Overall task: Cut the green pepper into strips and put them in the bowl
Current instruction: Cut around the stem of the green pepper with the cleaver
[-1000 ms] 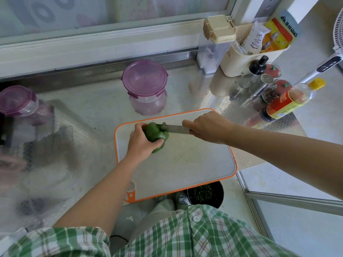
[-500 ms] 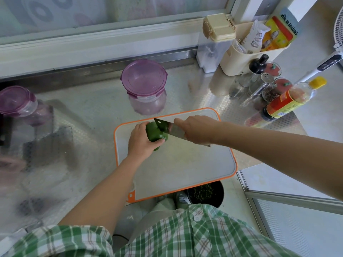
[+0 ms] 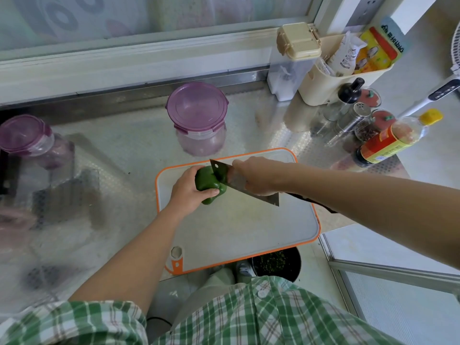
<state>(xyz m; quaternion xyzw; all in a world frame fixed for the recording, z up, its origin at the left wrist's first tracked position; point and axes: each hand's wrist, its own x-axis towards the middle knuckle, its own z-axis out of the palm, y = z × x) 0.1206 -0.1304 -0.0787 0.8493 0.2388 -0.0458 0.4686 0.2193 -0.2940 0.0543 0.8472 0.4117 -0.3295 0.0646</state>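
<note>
The white cutting board (image 3: pixel 249 232) with an orange rim is closest to the person, and its near part is bare. A little farther in, the left hand (image 3: pixel 190 192) holds the green pepper (image 3: pixel 206 183). The fingers are curled round the pepper's left side and the thumb presses on its near side. So the pepper sits right inside the grip, just to the right of the palm.

The pepper looks whole, smooth, shiny and dark green, with bumpy lobes at the end by the thumb. It lies on its side. Its long way runs from the near thumb toward the far fingertips.

The knife (image 3: pixel 221 173) has a wide, flat blade. It touches the pepper on the side away from the left palm. It slants from beyond the far fingertips down toward the person's right. The right hand (image 3: pixel 258 175) is curled over the back of the blade, and the dark handle pokes out under the wrist. The edge may be a little way into the pepper, but the blade hides that spot, so I cannot be sure.

I think the next cut depends on one thing. The blade is right beside the left fingertips, so they should be tucked back. No strips are cut yet.

Past both hands stands a tub with a purple lid (image 3: pixel 196 110). I see no bowl for the strips.
</note>
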